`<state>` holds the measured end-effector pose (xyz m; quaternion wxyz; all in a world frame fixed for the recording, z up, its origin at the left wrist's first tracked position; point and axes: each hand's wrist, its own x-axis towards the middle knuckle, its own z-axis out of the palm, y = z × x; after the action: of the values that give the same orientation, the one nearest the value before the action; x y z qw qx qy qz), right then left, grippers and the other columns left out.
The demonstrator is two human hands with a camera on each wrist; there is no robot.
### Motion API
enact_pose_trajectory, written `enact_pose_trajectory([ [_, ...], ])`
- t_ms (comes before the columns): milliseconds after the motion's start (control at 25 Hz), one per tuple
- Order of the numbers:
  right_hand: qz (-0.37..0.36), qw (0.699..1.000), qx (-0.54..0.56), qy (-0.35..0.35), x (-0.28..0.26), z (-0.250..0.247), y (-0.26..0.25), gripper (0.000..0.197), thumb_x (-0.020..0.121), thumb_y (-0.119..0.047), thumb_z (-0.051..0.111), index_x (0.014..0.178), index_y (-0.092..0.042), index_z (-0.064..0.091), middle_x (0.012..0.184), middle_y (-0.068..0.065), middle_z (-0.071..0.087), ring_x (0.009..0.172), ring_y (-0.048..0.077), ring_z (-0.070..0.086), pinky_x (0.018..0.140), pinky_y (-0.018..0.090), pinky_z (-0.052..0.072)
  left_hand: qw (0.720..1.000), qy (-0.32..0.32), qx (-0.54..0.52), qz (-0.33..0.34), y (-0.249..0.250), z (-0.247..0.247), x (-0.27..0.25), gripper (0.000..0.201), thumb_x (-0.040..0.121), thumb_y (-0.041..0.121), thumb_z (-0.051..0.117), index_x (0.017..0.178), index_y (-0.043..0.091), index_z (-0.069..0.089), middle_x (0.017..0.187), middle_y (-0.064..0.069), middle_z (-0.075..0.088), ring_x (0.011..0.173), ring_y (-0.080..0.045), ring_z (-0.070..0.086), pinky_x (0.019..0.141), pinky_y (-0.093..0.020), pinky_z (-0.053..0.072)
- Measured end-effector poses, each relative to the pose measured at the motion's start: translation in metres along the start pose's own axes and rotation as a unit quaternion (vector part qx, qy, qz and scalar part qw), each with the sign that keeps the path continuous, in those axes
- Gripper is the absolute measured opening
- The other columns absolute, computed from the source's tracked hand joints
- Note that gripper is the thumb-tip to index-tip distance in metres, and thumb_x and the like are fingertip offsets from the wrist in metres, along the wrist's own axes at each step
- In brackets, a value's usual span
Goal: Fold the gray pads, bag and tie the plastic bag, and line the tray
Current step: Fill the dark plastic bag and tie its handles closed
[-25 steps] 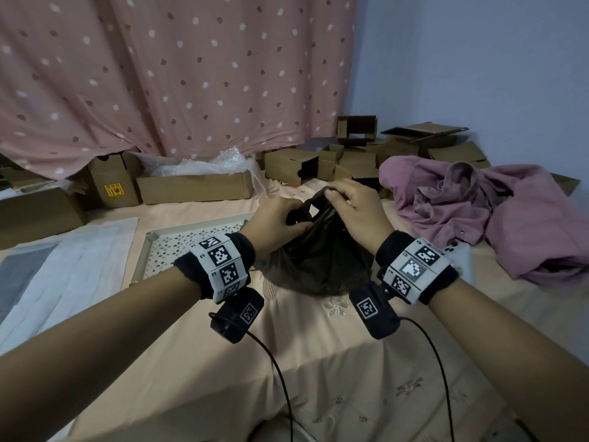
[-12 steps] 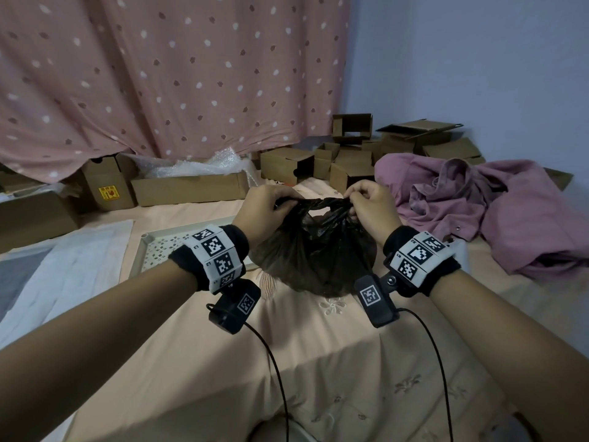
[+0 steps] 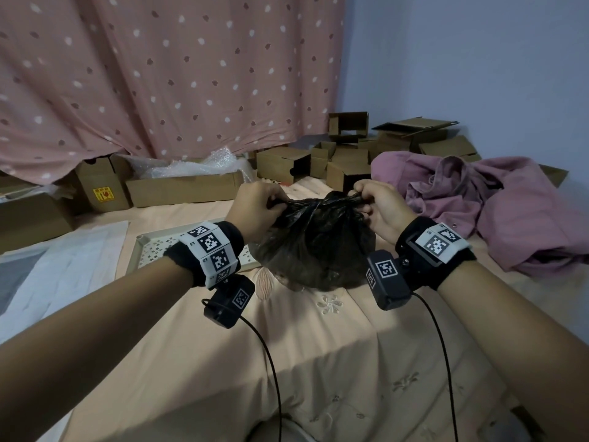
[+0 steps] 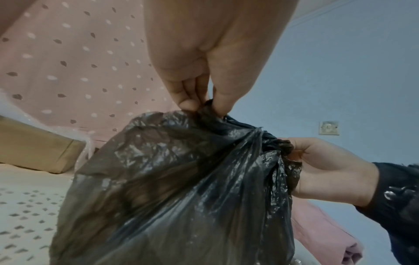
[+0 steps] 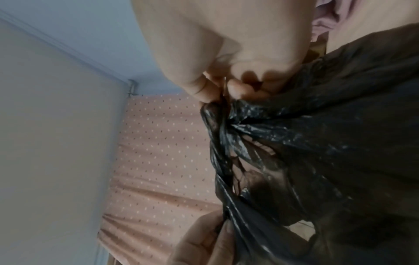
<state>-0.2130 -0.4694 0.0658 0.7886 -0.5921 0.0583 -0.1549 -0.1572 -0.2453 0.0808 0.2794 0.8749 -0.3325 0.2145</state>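
A filled black plastic bag (image 3: 315,244) rests on the peach bedspread between my hands. My left hand (image 3: 258,207) pinches the bag's left handle, and my right hand (image 3: 377,202) pinches its right one. The handles are stretched sideways, crossing in a tight knot (image 3: 318,204) on top. The left wrist view shows my left fingers (image 4: 204,100) gripping bunched plastic above the bag (image 4: 176,188). From the right wrist, my right fingers (image 5: 229,87) pinch the twisted handle of the bag (image 5: 317,143). A white perforated tray (image 3: 153,250) lies left of the bag. The bag's contents are hidden.
A white and gray pad (image 3: 47,269) lies flat at the left. Cardboard boxes (image 3: 185,189) and bubble wrap line the far edge under a pink dotted curtain (image 3: 159,74). A heap of mauve clothing (image 3: 497,208) lies at the right.
My hands have moved apart from above the bag, drawing the two handles outward until the plastic between them pulled taut into a knot.
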Motion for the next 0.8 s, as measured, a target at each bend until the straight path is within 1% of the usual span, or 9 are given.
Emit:
enact_pose_trajectory([
  [120,0.038,0.998,0.044,-0.038,0.000,-0.007,-0.004,0.022,0.086,-0.005,0.032,0.071,-0.012,0.047,0.067,0.000,0.044,0.036,0.005,0.027,0.034,0.016,0.023,1.000,-0.001,0.009,0.007,-0.002,-0.005,0.001,0.015,0.085,0.016,0.065,0.095,0.009,0.073,0.085,-0.004,0.068,0.076,-0.012,0.053,0.070,-0.021,0.038],
  [200,0.062,0.995,0.055,-0.058,-0.001,-0.009,-0.007,0.016,0.089,-0.008,0.041,0.076,-0.011,0.051,0.066,-0.002,0.044,0.037,0.004,0.030,0.036,0.016,0.025,1.000,-0.006,-0.006,0.005,-0.006,-0.007,0.002,0.016,0.085,0.020,0.066,0.092,0.008,0.074,0.082,-0.004,0.068,0.074,-0.013,0.056,0.066,-0.023,0.042],
  [280,0.026,0.998,-0.034,-0.052,0.000,-0.012,-0.004,0.014,0.088,0.000,0.052,0.082,-0.010,0.059,0.070,0.000,0.055,0.043,0.003,0.045,0.039,0.013,0.035,0.999,-0.011,-0.042,-0.018,-0.011,-0.007,0.003,0.018,0.086,0.024,0.066,0.086,0.007,0.073,0.072,-0.001,0.067,0.065,-0.010,0.056,0.059,-0.016,0.044],
  [360,-0.032,0.987,-0.153,-0.039,0.001,-0.015,0.000,0.016,0.086,0.004,0.061,0.084,-0.011,0.064,0.081,0.004,0.063,0.060,0.006,0.060,0.048,0.011,0.049,0.996,-0.018,-0.071,-0.045,-0.016,-0.006,0.003,0.019,0.087,0.026,0.065,0.079,0.010,0.071,0.062,0.006,0.060,0.057,-0.003,0.052,0.050,-0.004,0.039],
  [400,-0.051,0.982,-0.178,-0.032,0.002,-0.017,0.001,0.016,0.085,0.004,0.063,0.084,-0.012,0.065,0.084,0.004,0.064,0.066,0.008,0.062,0.053,0.011,0.052,0.995,-0.025,-0.077,-0.054,-0.018,-0.005,0.003,0.019,0.088,0.027,0.064,0.077,0.012,0.070,0.060,0.007,0.058,0.056,-0.001,0.050,0.048,-0.003,0.039],
  [520,-0.077,0.982,-0.172,0.000,0.004,-0.021,0.003,0.013,0.085,0.001,0.065,0.084,-0.012,0.065,0.085,0.003,0.062,0.071,0.009,0.063,0.057,0.012,0.055,0.991,-0.039,-0.097,-0.077,-0.021,-0.002,0.004,0.023,0.089,0.027,0.062,0.069,0.015,0.066,0.059,0.002,0.059,0.050,-0.001,0.050,0.051,-0.011,0.040],
  [640,-0.092,0.984,-0.152,0.007,0.006,-0.024,0.004,0.012,0.086,-0.002,0.066,0.084,-0.014,0.067,0.080,0.001,0.062,0.064,0.005,0.063,0.058,0.013,0.056,0.977,-0.041,-0.167,-0.125,-0.023,-0.001,0.007,0.030,0.090,0.025,0.060,0.060,0.019,0.060,0.056,0.002,0.056,0.046,0.001,0.048,0.056,-0.020,0.039],
  [720,-0.104,0.977,-0.187,0.007,0.007,-0.026,0.004,0.012,0.086,-0.003,0.066,0.082,-0.014,0.067,0.077,0.000,0.062,0.062,0.004,0.062,0.058,0.014,0.057,0.986,-0.041,-0.118,-0.111,-0.023,-0.002,0.009,0.026,0.090,0.024,0.059,0.066,0.015,0.062,0.060,0.001,0.056,0.056,-0.006,0.051,0.060,-0.023,0.039],
  [800,-0.126,0.956,-0.266,0.008,0.009,-0.028,0.005,0.012,0.087,-0.005,0.065,0.080,-0.014,0.065,0.075,0.001,0.060,0.064,0.007,0.060,0.058,0.015,0.057,0.995,-0.040,-0.045,-0.085,-0.023,-0.005,0.011,0.021,0.090,0.025,0.059,0.081,0.008,0.068,0.070,-0.002,0.058,0.068,-0.014,0.051,0.065,-0.024,0.037],
])
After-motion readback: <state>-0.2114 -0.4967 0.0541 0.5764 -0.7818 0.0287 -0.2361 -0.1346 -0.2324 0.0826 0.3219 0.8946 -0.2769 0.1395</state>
